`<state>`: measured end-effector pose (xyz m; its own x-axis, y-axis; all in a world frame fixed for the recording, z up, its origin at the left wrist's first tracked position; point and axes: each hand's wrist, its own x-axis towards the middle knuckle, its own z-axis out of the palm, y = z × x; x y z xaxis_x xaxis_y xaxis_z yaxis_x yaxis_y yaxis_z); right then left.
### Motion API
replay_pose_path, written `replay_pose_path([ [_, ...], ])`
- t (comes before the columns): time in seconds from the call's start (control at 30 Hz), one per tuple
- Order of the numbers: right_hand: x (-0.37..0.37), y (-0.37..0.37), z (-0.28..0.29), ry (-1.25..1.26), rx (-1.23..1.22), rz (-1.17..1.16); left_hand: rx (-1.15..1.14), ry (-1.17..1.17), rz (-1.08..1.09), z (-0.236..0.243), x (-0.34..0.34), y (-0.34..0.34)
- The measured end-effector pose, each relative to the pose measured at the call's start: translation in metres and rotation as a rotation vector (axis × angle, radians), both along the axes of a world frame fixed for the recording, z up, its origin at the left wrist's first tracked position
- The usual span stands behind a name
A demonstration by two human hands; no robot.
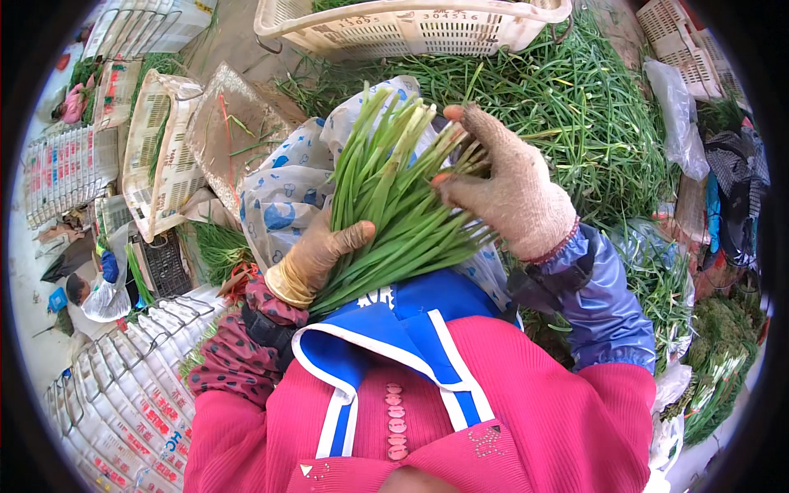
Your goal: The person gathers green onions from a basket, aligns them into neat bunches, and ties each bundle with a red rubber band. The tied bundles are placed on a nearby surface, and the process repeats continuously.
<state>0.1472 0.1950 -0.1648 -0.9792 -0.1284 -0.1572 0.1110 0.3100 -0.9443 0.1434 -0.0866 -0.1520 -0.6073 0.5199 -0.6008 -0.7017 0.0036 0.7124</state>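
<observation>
Seen from the head camera, a gloved left hand (316,255) comes up from seven o'clock and wraps its fingers around the stem end of a bunch of green chives (394,193) held at frame centre over a blue apron (411,324). The gloved right hand (505,193) reaches in from four o'clock, wrist bent — thumb and fingertips pinching blades at the bunch's right edge. A heap of loose chives (575,107) spreads at one o'clock, below a white plastic crate (394,25) at twelve.
</observation>
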Motion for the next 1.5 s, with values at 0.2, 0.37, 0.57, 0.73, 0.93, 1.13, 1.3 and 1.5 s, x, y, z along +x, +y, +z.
replay_pose_path([
  [0.2,-0.010,-0.007,-0.044,-0.185,-0.190,-0.302,-0.011,-0.100,0.125,-0.005,0.017,0.000],
  [0.37,-0.043,0.026,-0.032,-0.101,-0.121,-0.570,-0.098,0.040,0.072,-0.004,0.015,0.000],
  [0.57,-0.032,0.002,0.031,0.187,0.163,-0.004,-0.129,0.124,-0.008,0.002,0.015,0.011],
  [0.73,-0.056,-0.032,0.022,0.110,0.142,0.226,-0.078,0.227,-0.098,0.009,0.018,0.014],
  [0.93,-0.077,-0.018,-0.010,-0.050,0.039,0.084,-0.038,-0.025,-0.070,-0.005,0.014,0.008],
  [1.13,-0.046,0.080,0.003,-0.175,-0.055,-0.462,0.028,-0.138,0.137,-0.013,0.016,0.000],
  [1.3,0.052,0.104,-0.031,-0.584,-0.142,0.098,0.056,-0.171,0.181,-0.005,0.007,-0.002],
  [1.5,0.058,0.006,-0.043,-0.253,-0.584,-0.084,0.030,-0.094,0.061,0.008,-0.004,-0.012],
])
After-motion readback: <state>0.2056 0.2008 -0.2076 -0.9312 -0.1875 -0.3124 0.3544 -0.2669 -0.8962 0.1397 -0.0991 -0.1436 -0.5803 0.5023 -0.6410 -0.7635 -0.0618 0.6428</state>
